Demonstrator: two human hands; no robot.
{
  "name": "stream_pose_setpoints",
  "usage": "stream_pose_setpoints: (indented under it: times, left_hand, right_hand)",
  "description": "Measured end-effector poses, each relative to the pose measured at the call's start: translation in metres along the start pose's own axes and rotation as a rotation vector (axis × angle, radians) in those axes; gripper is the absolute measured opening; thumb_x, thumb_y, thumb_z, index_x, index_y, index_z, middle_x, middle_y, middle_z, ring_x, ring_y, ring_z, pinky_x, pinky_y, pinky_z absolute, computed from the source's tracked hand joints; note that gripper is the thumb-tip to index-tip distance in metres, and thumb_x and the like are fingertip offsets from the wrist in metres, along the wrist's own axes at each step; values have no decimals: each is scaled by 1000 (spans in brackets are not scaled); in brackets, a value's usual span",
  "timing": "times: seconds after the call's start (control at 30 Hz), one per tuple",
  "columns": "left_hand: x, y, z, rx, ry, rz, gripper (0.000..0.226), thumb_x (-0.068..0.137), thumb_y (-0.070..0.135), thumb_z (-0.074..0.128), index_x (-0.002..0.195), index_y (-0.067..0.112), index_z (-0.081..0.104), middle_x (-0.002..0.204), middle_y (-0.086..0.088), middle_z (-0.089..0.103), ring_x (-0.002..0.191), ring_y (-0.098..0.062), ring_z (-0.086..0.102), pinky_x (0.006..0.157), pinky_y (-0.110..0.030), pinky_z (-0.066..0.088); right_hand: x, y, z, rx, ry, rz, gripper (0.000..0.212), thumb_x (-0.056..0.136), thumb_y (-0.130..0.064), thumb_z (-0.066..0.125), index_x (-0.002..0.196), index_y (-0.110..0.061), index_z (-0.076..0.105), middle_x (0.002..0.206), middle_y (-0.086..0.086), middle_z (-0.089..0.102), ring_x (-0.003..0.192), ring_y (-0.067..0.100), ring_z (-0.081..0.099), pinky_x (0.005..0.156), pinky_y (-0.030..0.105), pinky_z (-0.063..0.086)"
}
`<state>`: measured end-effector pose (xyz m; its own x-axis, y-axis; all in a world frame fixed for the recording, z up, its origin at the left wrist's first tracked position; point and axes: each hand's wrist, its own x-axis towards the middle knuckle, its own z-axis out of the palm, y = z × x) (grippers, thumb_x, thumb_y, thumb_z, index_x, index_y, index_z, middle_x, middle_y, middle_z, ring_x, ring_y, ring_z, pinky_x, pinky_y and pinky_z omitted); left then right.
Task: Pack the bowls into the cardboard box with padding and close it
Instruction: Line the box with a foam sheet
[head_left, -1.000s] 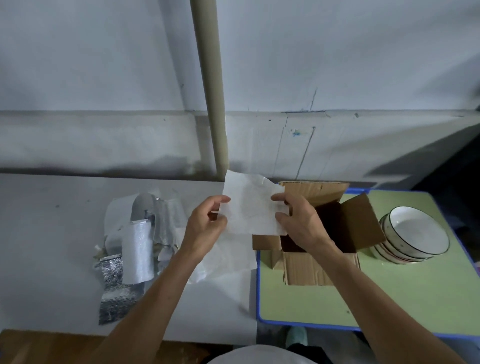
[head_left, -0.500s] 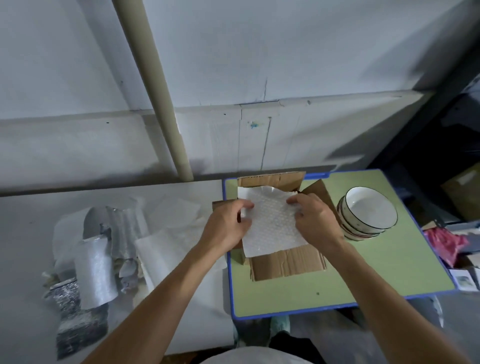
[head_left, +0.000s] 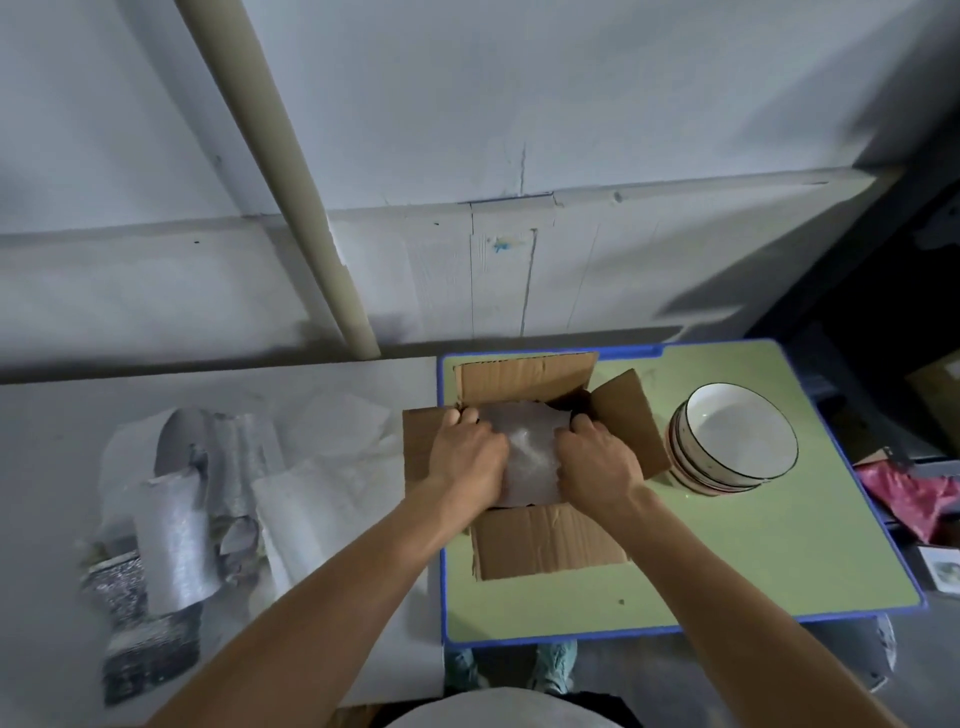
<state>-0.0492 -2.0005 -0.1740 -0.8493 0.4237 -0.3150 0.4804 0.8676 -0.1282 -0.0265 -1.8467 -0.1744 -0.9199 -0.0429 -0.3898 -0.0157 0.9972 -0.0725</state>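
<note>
Green table (head_left: 727, 571) carried cardboard box (head_left: 545, 540), mouth up, flaps splayed out. Bowls (head_left: 737, 441) stacked rims-up just right of it. Padding sheet (head_left: 524, 457) lay inside the box, long axis toward wall; left hand (head_left: 467, 457) and right hand (head_left: 597, 462) gripped its side edges.

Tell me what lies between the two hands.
A padding sheet, which the left hand and right hand hold down in the open box; the head view shows it.

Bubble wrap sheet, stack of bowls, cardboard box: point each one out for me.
bubble wrap sheet (head_left: 524, 457), head view, middle of the sheet.
stack of bowls (head_left: 737, 441), head view, inside of the top bowl.
cardboard box (head_left: 545, 540), head view, near flap.
</note>
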Motion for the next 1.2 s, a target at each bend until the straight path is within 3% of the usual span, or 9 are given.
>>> stream_pose_setpoints:
  times: [0.1, 0.23, 0.4, 0.53, 0.77, 0.9, 1.0, 1.1, 1.2]
  left_hand:
    - [9, 5, 3, 60, -105, 18, 35, 90, 45, 61, 113, 20, 66, 116, 0, 64, 116, -21, 50, 106, -38, 29]
    - [24, 11, 8, 104, -181, 21, 39, 93, 49, 57, 120, 22, 64, 123, 0, 61, 121, -21, 48, 109, -38, 25]
    - [38, 16, 17, 155, -354, 36, 50, 99, 42, 47, 145, 22, 44, 150, -4, 44, 142, -24, 34, 118, -40, 18]
    - [44, 21, 15, 119, -427, 39, 45, 100, 34, 47, 142, 18, 47, 147, -8, 45, 138, -30, 39, 110, -37, 31]
    - [41, 21, 17, -49, -340, 32, 24, 97, 19, 57, 119, 14, 63, 122, -9, 63, 115, -28, 59, 91, -34, 47]
    - [41, 17, 16, -93, -282, 79, 30, 97, 16, 55, 125, 14, 63, 130, -10, 59, 122, -29, 54, 95, -38, 47]
    - [40, 10, 7, -206, -266, 109, 28, 95, 13, 58, 122, 13, 63, 126, -9, 62, 118, -29, 58, 95, -39, 51]
    - [32, -4, -3, -357, -114, 101, 27, 93, 9, 60, 119, 16, 64, 120, -5, 62, 111, -25, 59, 93, -39, 51]
    - [23, -16, -9, -380, 42, 142, 30, 93, 15, 61, 123, 19, 62, 115, 0, 61, 106, -21, 61, 86, -38, 54]
  right_hand:
    - [7, -3, 3, -39, -93, -5, 43, 90, -19, 58, 132, -9, 51, 130, 13, 45, 113, 25, 56, 93, 33, 51]
    - [17, -4, 4, -45, -195, 12, 54, 93, -25, 56, 142, -7, 42, 137, 15, 42, 117, 28, 56, 95, 37, 51]
    - [25, -12, -4, -77, -313, -44, 46, 100, -18, 47, 145, -7, 39, 147, 11, 42, 135, 28, 43, 109, 36, 38]
    - [29, -14, -13, -42, -304, -37, 38, 102, -14, 42, 138, -3, 47, 139, 14, 50, 130, 32, 48, 105, 36, 38]
    - [45, -8, 20, -84, -342, -26, 35, 95, -12, 55, 129, -11, 57, 132, 12, 56, 122, 26, 55, 101, 36, 47]
    - [45, -7, 20, -74, -289, -15, 36, 91, -9, 60, 127, -12, 56, 131, 14, 50, 115, 28, 57, 94, 38, 52]
    - [43, -2, 15, 11, -266, -39, 31, 91, -9, 59, 122, -11, 59, 124, 12, 56, 111, 27, 59, 91, 35, 52]
    - [35, 10, 8, 65, -182, -78, 23, 90, -8, 56, 111, -12, 63, 112, 9, 60, 100, 23, 61, 82, 30, 50]
    - [25, 20, 0, 97, -98, -115, 32, 86, -10, 55, 117, -15, 61, 112, 7, 57, 99, 24, 61, 85, 34, 52]
